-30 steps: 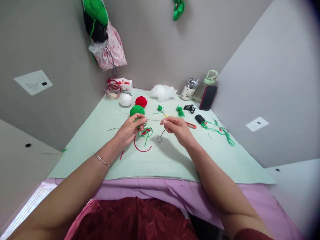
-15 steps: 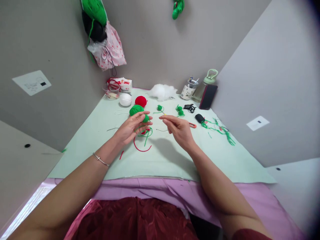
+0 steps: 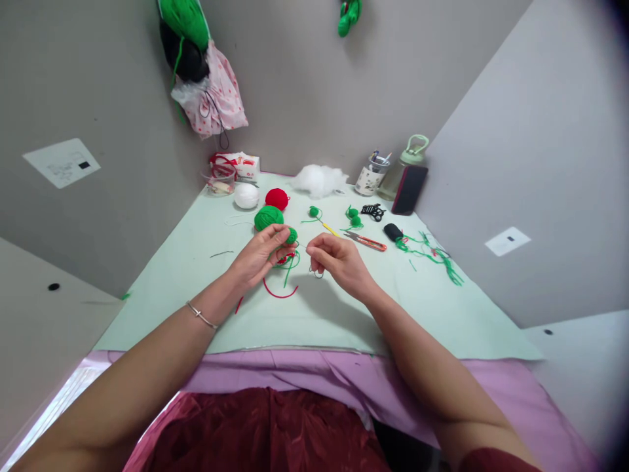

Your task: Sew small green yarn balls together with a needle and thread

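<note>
My left hand (image 3: 262,252) is closed around a small green crocheted piece (image 3: 292,236), which shows at its fingertips. Just to the right, my right hand (image 3: 334,257) pinches a thin needle (image 3: 302,247) pointing toward the green piece. A dark thread loop (image 3: 318,275) hangs below the right fingers. Under the left fingertips lies a red and green yarn piece (image 3: 285,259) with loose ends. A green yarn ball (image 3: 268,218) rests behind my left hand. Beyond the right hand are a yellow-handled crochet hook (image 3: 331,229) and orange thread snips (image 3: 368,241).
Red yarn ball (image 3: 277,198), white yarn ball (image 3: 246,195) and white stuffing (image 3: 319,180) sit at the back. A pen cup (image 3: 369,179), green bottle (image 3: 393,177) and phone (image 3: 409,191) stand back right. Green yarn scraps (image 3: 445,259) lie at right.
My right hand has drawn slightly left and down, closer to the green piece. The crochet hook and snips it was covering now show. The dark thread is looped below its fingers.
</note>
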Demonstrator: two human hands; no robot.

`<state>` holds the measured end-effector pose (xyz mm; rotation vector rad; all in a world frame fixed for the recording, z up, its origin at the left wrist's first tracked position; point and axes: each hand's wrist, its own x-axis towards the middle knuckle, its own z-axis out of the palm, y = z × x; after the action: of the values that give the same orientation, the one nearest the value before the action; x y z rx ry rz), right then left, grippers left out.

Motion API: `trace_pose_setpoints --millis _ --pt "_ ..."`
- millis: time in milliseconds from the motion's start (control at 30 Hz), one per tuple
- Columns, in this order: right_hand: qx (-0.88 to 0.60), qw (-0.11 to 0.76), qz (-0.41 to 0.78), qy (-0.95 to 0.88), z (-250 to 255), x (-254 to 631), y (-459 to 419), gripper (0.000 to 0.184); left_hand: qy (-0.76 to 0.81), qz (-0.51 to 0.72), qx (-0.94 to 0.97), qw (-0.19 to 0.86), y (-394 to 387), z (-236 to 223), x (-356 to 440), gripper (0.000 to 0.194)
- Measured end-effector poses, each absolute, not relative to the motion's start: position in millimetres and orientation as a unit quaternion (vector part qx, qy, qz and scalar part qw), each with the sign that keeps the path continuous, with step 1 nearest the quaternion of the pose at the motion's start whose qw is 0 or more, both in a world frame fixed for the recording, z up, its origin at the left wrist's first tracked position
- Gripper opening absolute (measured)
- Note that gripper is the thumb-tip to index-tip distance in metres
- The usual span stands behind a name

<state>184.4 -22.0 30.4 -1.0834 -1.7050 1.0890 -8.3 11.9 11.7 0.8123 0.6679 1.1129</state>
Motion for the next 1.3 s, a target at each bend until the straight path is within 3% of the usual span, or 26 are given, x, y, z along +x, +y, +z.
trace_pose_setpoints --millis 467,800,900,1067,1300 --pt "-0.474 0.389 0.356 -0.705 31.8 174.6 -28.1 0.015 0.320 0.520 0.467 0.639 5.9 5.0 -2.9 0.037" --pt "-0.442 0.445 0.431 -0.649 22.3 174.3 -16.6 0.034 0.300 0.520 0.513 0.614 1.9 10.7 -3.3 0.033" --pt "-0.457 0.454 0.391 -0.658 26.1 182.6 -13.7 0.031 0.287 0.490 0.545 0.617 1.3 16.7 -8.2 0.028" --pt "-0.454 0.471 0.319 -0.685 25.4 188.2 -11.7 0.019 0.257 0.471 0.570 0.622 2.8 17.3 -12.7 0.035" --pt "-0.416 0.420 0.406 -0.697 28.8 189.7 -13.5 0.017 0.308 0.520 0.554 0.572 3.1 14.0 -11.4 0.029"
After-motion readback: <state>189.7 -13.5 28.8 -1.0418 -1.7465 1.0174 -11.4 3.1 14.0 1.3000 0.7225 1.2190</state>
